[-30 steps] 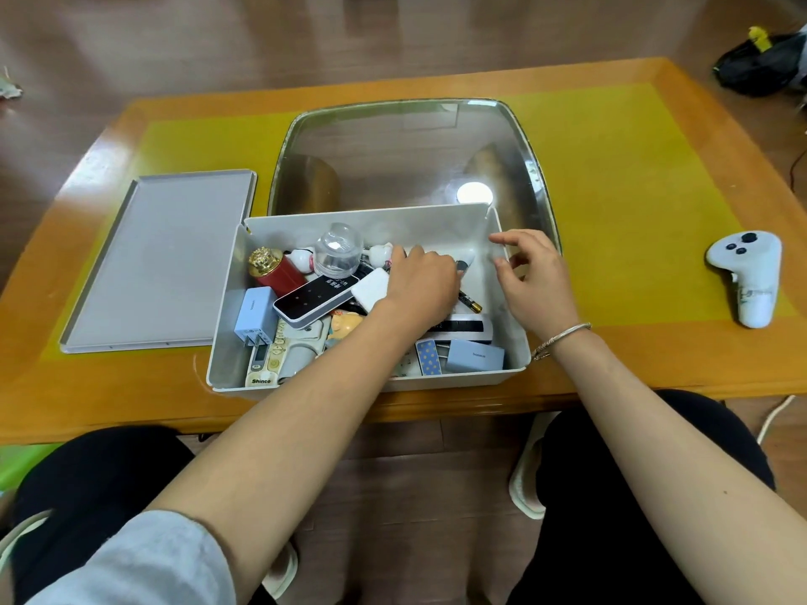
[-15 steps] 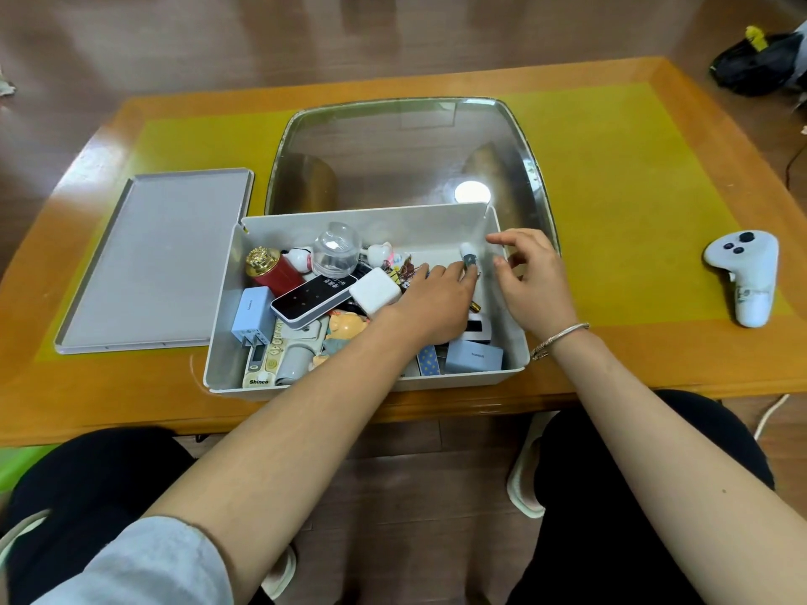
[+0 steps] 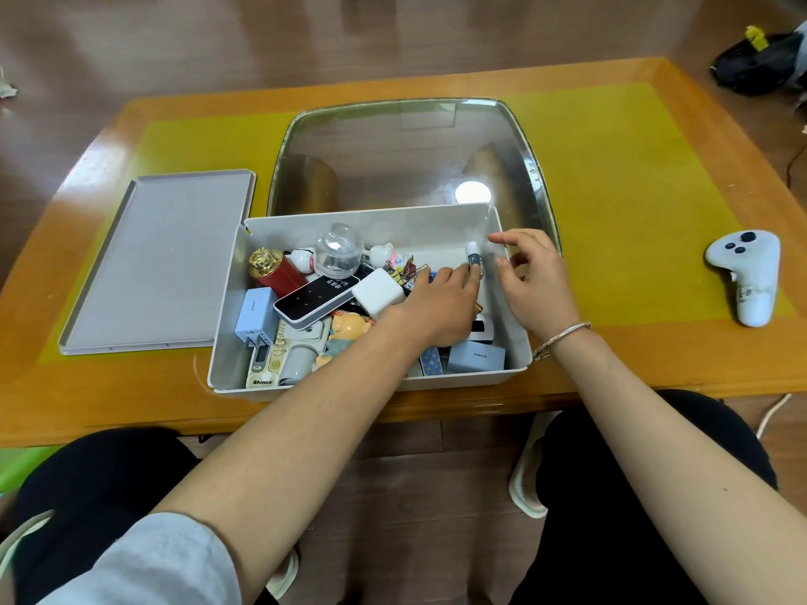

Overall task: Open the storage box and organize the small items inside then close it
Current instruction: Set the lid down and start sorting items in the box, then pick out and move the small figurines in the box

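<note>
Currently the left hand [image 3: 436, 305] pinches a small tube [image 3: 473, 254] inside the open box [image 3: 227, 325] on the counter [image 3: 633, 168]; the right hand [image 3: 535, 283] hovers beside it, fingers relaxed. Risk: a fingertip grip may slip, dropping the tube into clutter left of the hand.

1. Left arm first: a pale grey-blue sleeve [image 3: 144, 561] is pushed up above the elbow, and the forearm below it is bare.
2. Right arm: no sleeve in view, just a thin silver bracelet [image 3: 561, 338] on the wrist, with a beaded, twisted look.
3. Down below, black trousers [image 3: 646, 465] cover both legs.
4. Light-coloured slippers [image 3: 524, 486] peek out at the feet.
</note>
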A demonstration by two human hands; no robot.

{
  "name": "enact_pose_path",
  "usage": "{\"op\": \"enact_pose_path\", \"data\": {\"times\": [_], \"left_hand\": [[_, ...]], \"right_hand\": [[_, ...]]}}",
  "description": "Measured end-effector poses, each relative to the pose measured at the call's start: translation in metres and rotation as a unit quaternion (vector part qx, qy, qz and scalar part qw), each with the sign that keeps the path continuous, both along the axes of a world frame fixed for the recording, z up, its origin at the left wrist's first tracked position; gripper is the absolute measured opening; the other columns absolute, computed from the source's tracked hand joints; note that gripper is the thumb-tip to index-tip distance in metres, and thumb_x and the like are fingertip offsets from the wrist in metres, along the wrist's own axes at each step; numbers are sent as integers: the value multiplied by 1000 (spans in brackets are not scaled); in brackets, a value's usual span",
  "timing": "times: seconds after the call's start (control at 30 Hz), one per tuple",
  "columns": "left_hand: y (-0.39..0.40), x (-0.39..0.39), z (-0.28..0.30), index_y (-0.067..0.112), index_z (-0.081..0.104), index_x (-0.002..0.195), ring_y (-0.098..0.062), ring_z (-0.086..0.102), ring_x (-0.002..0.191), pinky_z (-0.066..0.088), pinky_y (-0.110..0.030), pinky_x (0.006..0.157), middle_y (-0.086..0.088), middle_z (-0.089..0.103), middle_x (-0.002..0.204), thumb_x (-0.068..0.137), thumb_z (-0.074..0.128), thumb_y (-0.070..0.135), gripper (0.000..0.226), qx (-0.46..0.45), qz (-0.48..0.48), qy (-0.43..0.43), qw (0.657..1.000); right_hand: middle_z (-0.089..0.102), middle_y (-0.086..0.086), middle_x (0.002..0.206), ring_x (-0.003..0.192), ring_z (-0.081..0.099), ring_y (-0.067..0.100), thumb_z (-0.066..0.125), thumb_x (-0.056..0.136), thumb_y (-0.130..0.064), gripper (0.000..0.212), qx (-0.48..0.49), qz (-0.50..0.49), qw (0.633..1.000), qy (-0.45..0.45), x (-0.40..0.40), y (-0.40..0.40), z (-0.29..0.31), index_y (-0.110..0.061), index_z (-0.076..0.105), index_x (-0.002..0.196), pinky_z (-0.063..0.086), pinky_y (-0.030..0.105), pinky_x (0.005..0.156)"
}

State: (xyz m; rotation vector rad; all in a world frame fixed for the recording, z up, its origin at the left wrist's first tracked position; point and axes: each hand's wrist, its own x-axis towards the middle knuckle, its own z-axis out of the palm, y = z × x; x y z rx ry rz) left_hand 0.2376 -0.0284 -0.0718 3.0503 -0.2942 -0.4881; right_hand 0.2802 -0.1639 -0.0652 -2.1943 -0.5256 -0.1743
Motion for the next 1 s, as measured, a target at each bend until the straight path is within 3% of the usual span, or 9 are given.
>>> {"op": "enact_pose_path", "data": {"times": [0.43, 0.57, 0.67, 0.83, 1.0], "left_hand": [[4, -4, 0, 10, -1, 153, -31, 11, 145, 7, -55, 116, -9, 11, 160, 103, 28, 33, 62, -9, 4, 2, 1000], [6, -14, 8, 14, 7, 153, -30, 13, 145, 7, -53, 117, -10, 18, 158, 103, 28, 33, 57, -30, -6, -43, 999], [13, -27, 18, 16, 24, 150, -28, 20, 142, 13, -46, 117, -7, 26, 155, 102, 35, 32, 51, -68, 0, -109, 992], [43, -61, 37, 19, 41, 142, -22, 29, 137, 18, -37, 112, -2, 37, 149, 98, 47, 29, 46, -129, 64, -187, 972], [86, -98, 34, 20, 45, 140, -24, 30, 135, 25, -42, 109, -1, 39, 148, 93, 55, 26, 49, -118, 203, -199, 952]], "right_hand": [[53, -2, 113, 76, 48, 1, 53, 92, -10, 27, -21, -9, 1000, 6, -2, 1, 2, -17, 60, 118, 39, 1, 71], [54, 0, 115, 81, 53, 9, 52, 92, -10, 29, -38, -9, 999, -3, -2, 1, 5, -18, 59, 119, 43, 12, 77], [53, 2, 120, 96, 53, 10, 53, 91, -9, 30, -69, -8, 997, -20, -5, 2, 11, -17, 59, 119, 47, 25, 87], [49, 8, 130, 120, 44, 28, 55, 85, -4, 37, -243, -11, 965, -97, -8, 7, 23, -15, 58, 121, 35, 40, 94], [47, 9, 133, 123, 39, 28, 60, 87, -17, 36, -252, 44, 964, -78, -24, 26, 32, -13, 56, 123, 32, 39, 103]]}}
